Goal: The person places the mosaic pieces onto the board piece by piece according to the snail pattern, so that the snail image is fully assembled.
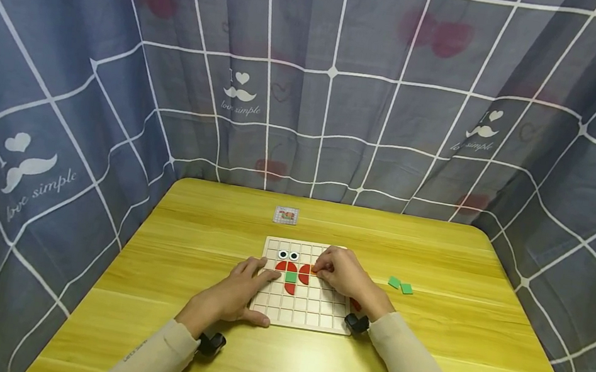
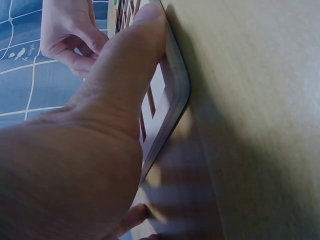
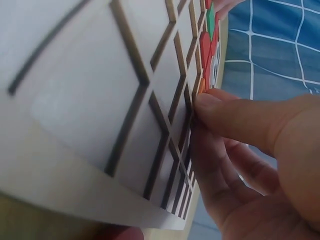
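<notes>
A wooden grid board [image 1: 314, 316] lies on the table with colored pieces set in its squares. Two round eye pieces [image 1: 288, 255] sit above several red quarter-round pieces [image 1: 290, 288] and a green square [image 1: 291, 277]. My right hand [image 1: 344, 272] pinches a small orange piece [image 3: 201, 86] between thumb and fingers, right at the board's surface beside the red pieces. Most of that orange piece is hidden by the fingertips. My left hand [image 1: 238, 289] rests on the board's left side, fingers extended over the edge and thumb [image 2: 149, 14] at the near left corner.
Behind the board lies a small picture card [image 1: 285, 215]. Two loose green squares [image 1: 400, 285] are on the table to the right. A red piece [image 1: 355, 304] shows by the board's right edge, partly under my right wrist. A gridded curtain [image 1: 292, 147] surrounds the yellow table [image 1: 421, 368].
</notes>
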`<state>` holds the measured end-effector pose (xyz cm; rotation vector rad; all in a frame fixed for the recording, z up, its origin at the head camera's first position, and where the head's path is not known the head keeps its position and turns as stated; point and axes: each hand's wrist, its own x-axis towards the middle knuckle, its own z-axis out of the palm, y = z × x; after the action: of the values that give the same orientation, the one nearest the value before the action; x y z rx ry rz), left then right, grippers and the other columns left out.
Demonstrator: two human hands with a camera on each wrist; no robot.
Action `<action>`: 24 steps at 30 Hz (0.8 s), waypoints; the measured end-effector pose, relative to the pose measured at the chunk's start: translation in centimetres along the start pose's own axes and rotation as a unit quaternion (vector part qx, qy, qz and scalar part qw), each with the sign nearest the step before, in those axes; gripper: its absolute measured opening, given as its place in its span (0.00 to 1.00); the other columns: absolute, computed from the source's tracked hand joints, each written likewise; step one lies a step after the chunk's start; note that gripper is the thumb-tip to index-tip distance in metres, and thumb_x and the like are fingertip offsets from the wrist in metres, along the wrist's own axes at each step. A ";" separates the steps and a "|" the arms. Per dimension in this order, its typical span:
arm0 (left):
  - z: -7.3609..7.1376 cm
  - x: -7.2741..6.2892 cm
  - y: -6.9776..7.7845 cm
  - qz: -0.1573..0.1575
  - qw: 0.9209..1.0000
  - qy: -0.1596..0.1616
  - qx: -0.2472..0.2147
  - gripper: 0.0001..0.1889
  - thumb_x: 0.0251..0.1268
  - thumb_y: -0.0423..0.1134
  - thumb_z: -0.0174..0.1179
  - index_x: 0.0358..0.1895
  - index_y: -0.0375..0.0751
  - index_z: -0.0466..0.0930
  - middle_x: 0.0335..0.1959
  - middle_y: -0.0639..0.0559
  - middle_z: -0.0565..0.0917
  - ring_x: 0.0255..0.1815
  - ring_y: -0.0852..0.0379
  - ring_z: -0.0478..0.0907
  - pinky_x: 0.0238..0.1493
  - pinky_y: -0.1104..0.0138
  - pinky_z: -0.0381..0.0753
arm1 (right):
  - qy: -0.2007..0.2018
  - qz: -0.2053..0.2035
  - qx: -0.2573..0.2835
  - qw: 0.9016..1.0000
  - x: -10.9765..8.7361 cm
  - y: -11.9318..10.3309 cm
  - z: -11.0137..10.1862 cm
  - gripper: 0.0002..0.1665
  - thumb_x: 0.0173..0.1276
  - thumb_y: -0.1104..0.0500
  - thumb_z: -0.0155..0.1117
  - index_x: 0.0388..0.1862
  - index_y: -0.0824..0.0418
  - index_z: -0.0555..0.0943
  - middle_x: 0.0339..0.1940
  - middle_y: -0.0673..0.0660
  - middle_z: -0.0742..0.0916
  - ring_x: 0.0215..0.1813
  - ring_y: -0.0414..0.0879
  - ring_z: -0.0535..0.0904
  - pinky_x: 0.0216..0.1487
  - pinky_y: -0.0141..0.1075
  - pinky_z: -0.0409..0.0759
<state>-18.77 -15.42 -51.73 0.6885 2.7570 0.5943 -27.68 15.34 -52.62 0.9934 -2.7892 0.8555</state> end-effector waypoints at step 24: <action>-0.1 0.1 0.2 0.005 1.000 -0.002 0.012 0.55 0.65 0.63 0.85 0.91 0.48 0.69 0.94 0.29 0.60 0.89 0.23 0.63 0.85 0.32 0.76 | -0.001 0.084 0.030 0.996 -4.6 3.0 -3.1 0.13 0.77 0.64 0.82 0.58 0.58 0.97 0.50 0.56 0.92 0.40 0.42 0.79 0.45 0.35 0.79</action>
<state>-18.77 -15.24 -51.53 0.7084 2.7639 0.5619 -26.24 21.50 -52.57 0.7747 -2.8971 0.9625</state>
